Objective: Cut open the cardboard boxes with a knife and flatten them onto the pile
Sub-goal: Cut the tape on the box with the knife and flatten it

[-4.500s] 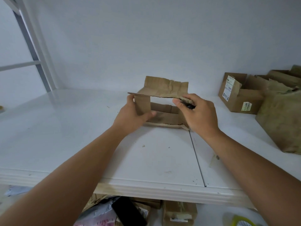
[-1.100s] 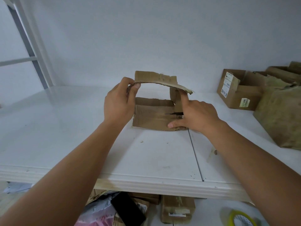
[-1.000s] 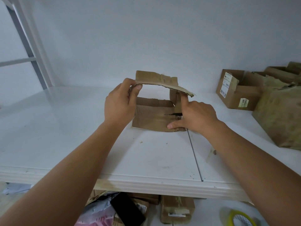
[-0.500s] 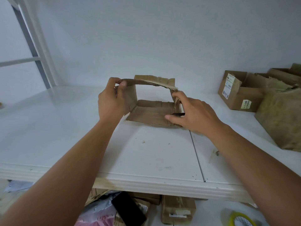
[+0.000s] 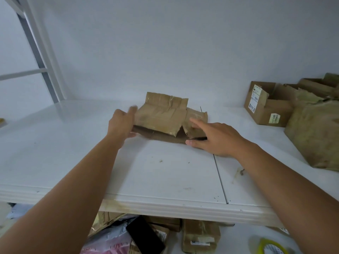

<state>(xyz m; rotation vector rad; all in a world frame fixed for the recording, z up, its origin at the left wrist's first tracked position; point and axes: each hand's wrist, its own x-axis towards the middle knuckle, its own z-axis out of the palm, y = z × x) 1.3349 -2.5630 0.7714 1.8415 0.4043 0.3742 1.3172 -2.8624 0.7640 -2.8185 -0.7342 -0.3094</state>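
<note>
While the cut brown cardboard box [image 5: 161, 118] lies nearly flat on the white table [image 5: 73, 143], your right hand [image 5: 218, 139] presses it, thumb pinching a dark knife [image 5: 198, 138]; your left hand [image 5: 120, 123] blurs, hold unclear; other brown boxes [image 5: 266, 109] await

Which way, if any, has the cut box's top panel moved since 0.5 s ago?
Yes: the top panel has dropped toward the table, now lying over the base flap instead of arching above it.

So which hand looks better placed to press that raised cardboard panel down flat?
Left, probably. The left hand sits at the edge of the raised panel with nothing else in it; the right hand has the knife tucked under its thumb.
</note>
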